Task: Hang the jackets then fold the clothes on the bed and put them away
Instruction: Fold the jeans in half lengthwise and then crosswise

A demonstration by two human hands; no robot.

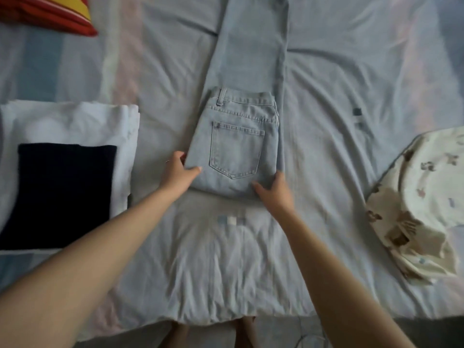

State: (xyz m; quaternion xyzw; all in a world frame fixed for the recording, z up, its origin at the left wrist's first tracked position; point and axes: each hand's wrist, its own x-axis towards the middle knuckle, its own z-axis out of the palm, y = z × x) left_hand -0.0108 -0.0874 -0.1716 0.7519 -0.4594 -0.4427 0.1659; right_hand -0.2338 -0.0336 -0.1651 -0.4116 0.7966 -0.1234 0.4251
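Light jeans lie half-folded on the bed. The left hand and right hand grasp the near fold, thumbs on top.

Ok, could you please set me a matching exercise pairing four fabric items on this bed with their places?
1. light blue jeans
2. dark folded garment
3. cream printed cloth
4. red and yellow striped fabric

A. far left corner
B. on the white pile, left
C. crumpled at the right edge
D. centre, held by the left hand and right hand

Pairs: 1-D, 2-B, 3-C, 4-A
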